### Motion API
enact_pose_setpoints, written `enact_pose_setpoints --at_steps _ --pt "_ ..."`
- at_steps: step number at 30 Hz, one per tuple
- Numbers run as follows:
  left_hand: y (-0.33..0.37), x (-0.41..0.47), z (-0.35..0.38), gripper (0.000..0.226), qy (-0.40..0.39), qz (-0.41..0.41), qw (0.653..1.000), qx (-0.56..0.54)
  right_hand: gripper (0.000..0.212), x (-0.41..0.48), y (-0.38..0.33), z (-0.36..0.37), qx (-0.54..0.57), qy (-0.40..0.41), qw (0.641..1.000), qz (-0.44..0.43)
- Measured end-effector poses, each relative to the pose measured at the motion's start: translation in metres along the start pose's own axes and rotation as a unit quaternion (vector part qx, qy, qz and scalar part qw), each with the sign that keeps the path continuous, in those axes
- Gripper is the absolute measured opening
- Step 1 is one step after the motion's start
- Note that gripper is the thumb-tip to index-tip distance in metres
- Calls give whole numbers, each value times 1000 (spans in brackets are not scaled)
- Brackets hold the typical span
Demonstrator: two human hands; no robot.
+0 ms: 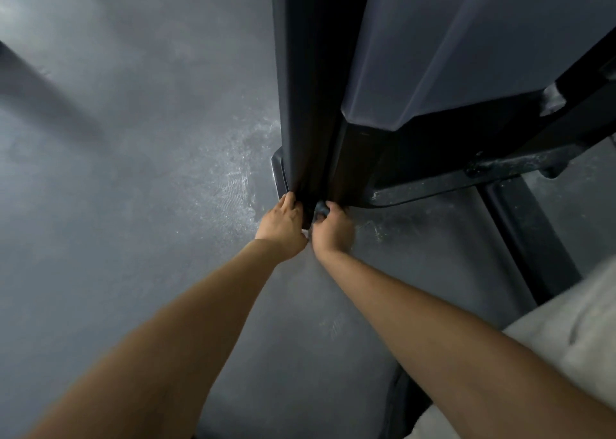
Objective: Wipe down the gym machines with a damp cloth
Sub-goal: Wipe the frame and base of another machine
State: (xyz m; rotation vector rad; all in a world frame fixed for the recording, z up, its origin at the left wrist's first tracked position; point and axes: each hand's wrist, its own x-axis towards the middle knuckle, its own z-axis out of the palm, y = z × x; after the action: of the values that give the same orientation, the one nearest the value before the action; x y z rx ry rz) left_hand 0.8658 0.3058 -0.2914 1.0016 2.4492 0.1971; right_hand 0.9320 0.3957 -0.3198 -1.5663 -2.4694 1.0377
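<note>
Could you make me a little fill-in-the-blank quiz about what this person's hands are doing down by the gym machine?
1. Both hands reach down to the ____ end of the machine's dark upright post.
2. The small dark cloth is bunched in the ____ hand.
3. The left hand grips the post's edge and holds ____ cloth.
4. The floor is ____ in colour.

Missing words: bottom; right; no; grey
</note>
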Motion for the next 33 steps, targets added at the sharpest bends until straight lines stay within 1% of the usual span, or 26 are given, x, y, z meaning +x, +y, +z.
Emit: enact_pose_setpoints --at_steps 3,4,5,7,8,10,11,12,14,15,17,20,22,25,27,29,31,33 --pt "-7 5 -15 52 -25 -6 1000 -17 38 -3 -12 -6 34 -3 999 25" --pt "-9 4 -18 55 -27 -5 999 -31 35 -6 -16 -7 53 -11 998 40" --pt "-9 1 -21 61 -28 -5 999 -47 36 -9 -19 -9 83 -13 995 53" --pt "-8 -14 -28 71 -23 1 997 -77 49 -21 -26 -12 138 -25 987 74" --pt "-7 -24 -30 72 -17 6 996 -84 46 -31 -32 -18 143 -49 986 69" --pt "-8 -42 -40 69 7 7 996 -88 27 -44 -40 -25 146 -105 983 43" --pt "-11 -48 -49 68 24 7 996 -87 24 -50 -47 -31 157 -120 980 27" --pt "-14 -53 -60 67 38 8 996 -83 23 -54 -54 -36 164 -121 979 14" --pt "-21 -60 -93 68 56 12 996 -62 27 -59 -70 -47 173 -91 981 -17" --pt "-21 -64 -113 66 62 19 997 -47 26 -65 -79 -58 179 -82 980 -33" --pt "-16 -74 -157 56 84 44 995 -26 15 -77 -95 -82 206 -69 974 -70" --pt "6 -98 -222 37 106 73 992 14 6 -98 -120 -133 281 -89 946 -134" --pt "24 -116 -265 27 124 91 987 52 3 -112 -138 -173 296 -103 929 -198" --pt "52 -146 -323 19 178 123 972 87 11 -134 -165 -241 291 -101 905 -294" --pt "72 -165 -361 17 241 148 958 53 15 -145 -186 -289 300 -73 893 -327" --pt "96 -182 -399 19 332 183 925 -22 19 -156 -212 -341 318 -37 872 -370" --pt "124 -204 -432 26 430 227 869 -91 21 -171 -237 -395 330 -2 838 -435" --pt "151 -227 -458 31 511 266 808 -126 20 -185 -257 -447 324 29 801 -502"
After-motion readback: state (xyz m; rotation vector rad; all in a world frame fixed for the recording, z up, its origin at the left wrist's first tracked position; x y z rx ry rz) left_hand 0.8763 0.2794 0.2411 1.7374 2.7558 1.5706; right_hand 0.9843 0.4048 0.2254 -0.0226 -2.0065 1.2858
